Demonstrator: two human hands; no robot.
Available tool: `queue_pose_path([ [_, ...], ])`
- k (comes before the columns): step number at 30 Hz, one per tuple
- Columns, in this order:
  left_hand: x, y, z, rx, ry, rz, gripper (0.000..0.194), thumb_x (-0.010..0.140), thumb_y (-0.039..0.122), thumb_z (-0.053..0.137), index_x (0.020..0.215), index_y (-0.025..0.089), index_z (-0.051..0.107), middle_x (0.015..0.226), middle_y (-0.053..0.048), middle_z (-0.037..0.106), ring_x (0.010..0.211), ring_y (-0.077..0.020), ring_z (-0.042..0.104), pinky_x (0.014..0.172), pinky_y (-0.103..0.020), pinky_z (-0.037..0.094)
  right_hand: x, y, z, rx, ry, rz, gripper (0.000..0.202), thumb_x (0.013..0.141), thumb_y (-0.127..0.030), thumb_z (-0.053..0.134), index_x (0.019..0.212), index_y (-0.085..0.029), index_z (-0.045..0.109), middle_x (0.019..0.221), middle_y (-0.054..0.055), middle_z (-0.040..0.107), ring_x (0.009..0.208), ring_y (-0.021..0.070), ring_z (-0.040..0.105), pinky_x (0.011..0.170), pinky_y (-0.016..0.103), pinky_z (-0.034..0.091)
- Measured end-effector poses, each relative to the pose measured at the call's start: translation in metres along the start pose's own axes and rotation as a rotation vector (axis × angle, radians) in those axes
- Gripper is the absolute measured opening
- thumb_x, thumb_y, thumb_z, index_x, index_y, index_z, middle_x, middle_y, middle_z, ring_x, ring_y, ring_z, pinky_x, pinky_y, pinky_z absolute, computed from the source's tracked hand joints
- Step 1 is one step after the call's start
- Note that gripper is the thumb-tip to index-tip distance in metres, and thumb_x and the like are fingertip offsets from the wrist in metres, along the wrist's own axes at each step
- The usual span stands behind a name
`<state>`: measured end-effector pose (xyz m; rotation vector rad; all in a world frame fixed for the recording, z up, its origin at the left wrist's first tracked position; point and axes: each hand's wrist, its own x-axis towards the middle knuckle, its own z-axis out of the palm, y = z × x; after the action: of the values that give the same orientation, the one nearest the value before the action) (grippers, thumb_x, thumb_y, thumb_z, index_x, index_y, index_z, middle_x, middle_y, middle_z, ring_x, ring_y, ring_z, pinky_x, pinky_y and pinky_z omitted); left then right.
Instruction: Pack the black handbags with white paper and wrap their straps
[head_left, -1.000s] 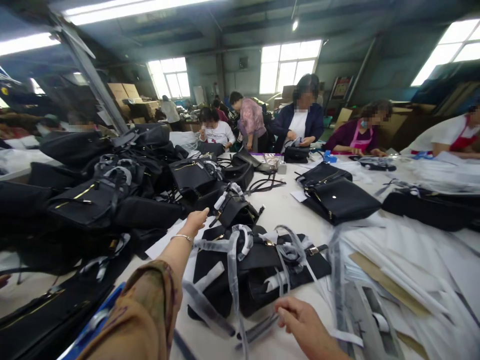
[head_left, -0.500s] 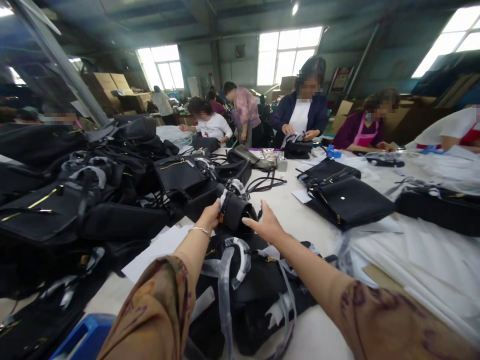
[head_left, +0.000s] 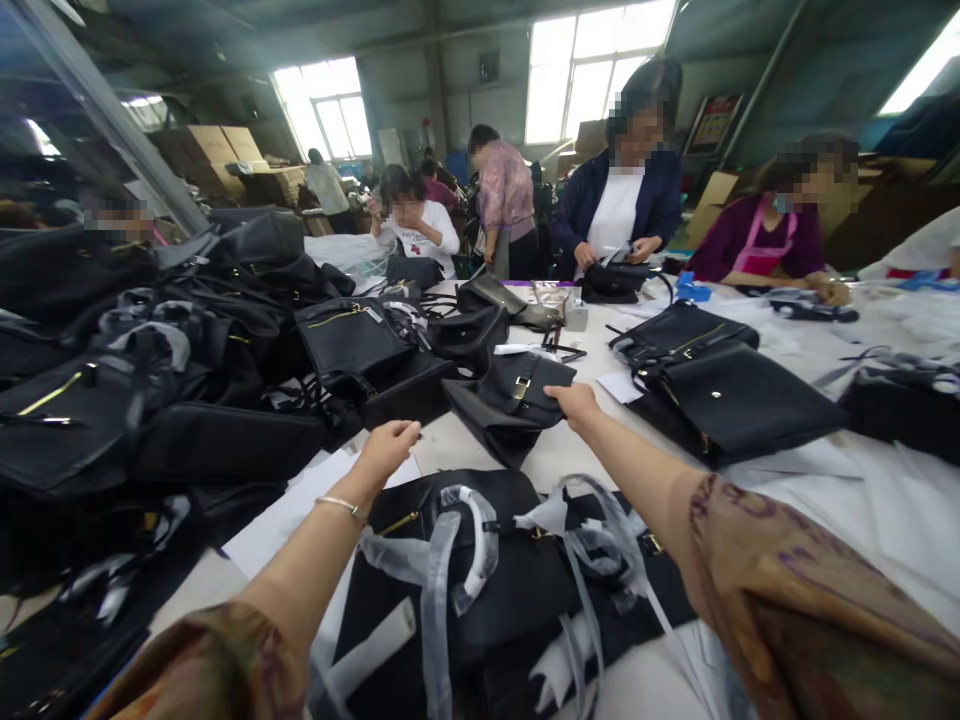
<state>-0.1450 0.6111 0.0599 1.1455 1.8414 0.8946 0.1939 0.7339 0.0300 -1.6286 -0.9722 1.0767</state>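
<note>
My right hand [head_left: 576, 405] grips the right edge of a small black handbag [head_left: 499, 395] with a gold buckle on its flap. The bag rests tilted on the table, its underside toward me. To the left of it, apart from the bag, my left hand [head_left: 386, 450] has its fingers pressed together above some white paper sheets [head_left: 274, 525]; anything between the fingertips is too small to make out. Just below both hands lies a larger black handbag [head_left: 480, 570], its handles wrapped in clear plastic and white padding.
Black bags [head_left: 225, 440] are heaped on the left. On the right lie another black bag [head_left: 742, 405] and white wrapping sheets [head_left: 862, 510]. Across the table a co-worker in a dark jacket [head_left: 581, 205] handles a black bag [head_left: 611, 280]; several other people work around.
The small handbag has turned and opened out, its gold buckle now showing. My left hand has left it and moved left and down; my right hand now holds its right edge.
</note>
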Motion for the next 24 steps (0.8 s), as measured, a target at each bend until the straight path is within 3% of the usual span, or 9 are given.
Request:
queue_pose_path([
  [5, -0.036, -0.031, -0.036, 0.051, -0.058, -0.017, 0.055, 0.066, 0.061, 0.074, 0.096, 0.015, 0.074, 0.088, -0.011, 0.076, 0.094, -0.0303, 0.071, 0.08, -0.039, 0.058, 0.004, -0.005, -0.033, 0.124, 0.059, -0.001, 0.015, 0.065, -0.017, 0.07, 0.073, -0.017, 0.057, 0.052, -0.003, 0.058, 0.05, 0.016, 0.058, 0.048, 0.028, 0.051],
  [7, -0.041, -0.028, -0.04, 0.015, -0.073, -0.028, 0.057, 0.068, 0.063, 0.073, 0.099, 0.015, 0.073, 0.092, -0.012, 0.076, 0.098, -0.0298, 0.07, 0.086, -0.04, 0.057, -0.006, -0.019, -0.028, 0.147, 0.045, -0.074, 0.013, 0.068, -0.019, 0.069, 0.075, -0.016, 0.06, 0.054, -0.002, 0.059, 0.051, 0.0157, 0.058, 0.05, 0.028, 0.051],
  [10, -0.044, -0.003, -0.032, -0.223, -0.134, -0.076, 0.059, 0.072, 0.062, 0.073, 0.107, 0.015, 0.069, 0.107, -0.016, 0.074, 0.108, -0.0286, 0.067, 0.095, -0.041, 0.053, -0.042, -0.052, -0.001, 0.155, -0.023, -0.241, 0.018, 0.067, -0.025, 0.075, 0.079, -0.015, 0.066, 0.066, 0.0, 0.066, 0.065, 0.018, 0.062, 0.065, 0.03, 0.053],
  [12, -0.047, 0.016, -0.022, -0.466, -0.237, -0.094, 0.06, 0.074, 0.06, 0.074, 0.114, 0.016, 0.066, 0.117, -0.017, 0.07, 0.112, -0.0293, 0.065, 0.097, -0.044, 0.051, -0.078, -0.077, 0.024, 0.082, -0.1, -0.454, 0.02, 0.066, -0.028, 0.078, 0.08, -0.016, 0.069, 0.075, 0.003, 0.07, 0.078, 0.0212, 0.064, 0.077, 0.032, 0.052],
  [14, -0.054, 0.027, -0.013, -0.704, -0.362, -0.025, 0.06, 0.076, 0.056, 0.074, 0.122, 0.02, 0.062, 0.125, -0.015, 0.066, 0.115, -0.0304, 0.064, 0.098, -0.049, 0.05, -0.121, -0.096, 0.048, -0.146, -0.205, -0.908, 0.014, 0.081, -0.028, 0.067, 0.086, -0.015, 0.069, 0.087, 0.008, 0.071, 0.088, 0.0232, 0.064, 0.084, 0.034, 0.049],
  [16, -0.062, 0.025, -0.008, -0.891, -0.432, 0.123, 0.058, 0.074, 0.053, 0.077, 0.122, 0.026, 0.062, 0.129, -0.01, 0.064, 0.12, -0.0311, 0.06, 0.101, -0.053, 0.048, -0.162, -0.106, 0.069, -0.3, -0.337, -1.318, 0.016, 0.09, -0.02, 0.053, 0.096, -0.014, 0.067, 0.097, 0.011, 0.07, 0.095, 0.023, 0.063, 0.084, 0.034, 0.048],
  [19, -0.077, 0.003, -0.013, -1.041, -0.309, 0.3, 0.052, 0.066, 0.053, 0.082, 0.109, 0.027, 0.068, 0.129, -0.005, 0.063, 0.13, -0.0295, 0.051, 0.11, -0.049, 0.043, -0.213, -0.108, 0.095, -0.394, -0.427, -1.667, 0.022, 0.095, -0.015, 0.044, 0.105, -0.013, 0.064, 0.104, 0.013, 0.069, 0.103, 0.0234, 0.061, 0.079, 0.034, 0.047],
  [22, -0.096, -0.018, -0.031, -1.077, -0.051, 0.347, 0.05, 0.065, 0.054, 0.083, 0.104, 0.027, 0.07, 0.127, -0.004, 0.064, 0.136, -0.0269, 0.045, 0.114, -0.041, 0.041, -0.247, -0.109, 0.117, -0.376, -0.462, -1.759, 0.023, 0.099, -0.019, 0.041, 0.101, -0.014, 0.063, 0.101, 0.014, 0.069, 0.1, 0.0241, 0.062, 0.072, 0.035, 0.045],
  [24, -0.112, -0.02, -0.05, -1.051, 0.081, 0.35, 0.05, 0.068, 0.053, 0.081, 0.109, 0.027, 0.068, 0.127, -0.005, 0.064, 0.137, -0.0284, 0.045, 0.112, -0.042, 0.044, -0.264, -0.116, 0.131, -0.292, -0.524, -1.744, 0.024, 0.098, -0.019, 0.04, 0.1, -0.014, 0.063, 0.101, 0.013, 0.07, 0.1, 0.024, 0.062, 0.072, 0.036, 0.046],
])
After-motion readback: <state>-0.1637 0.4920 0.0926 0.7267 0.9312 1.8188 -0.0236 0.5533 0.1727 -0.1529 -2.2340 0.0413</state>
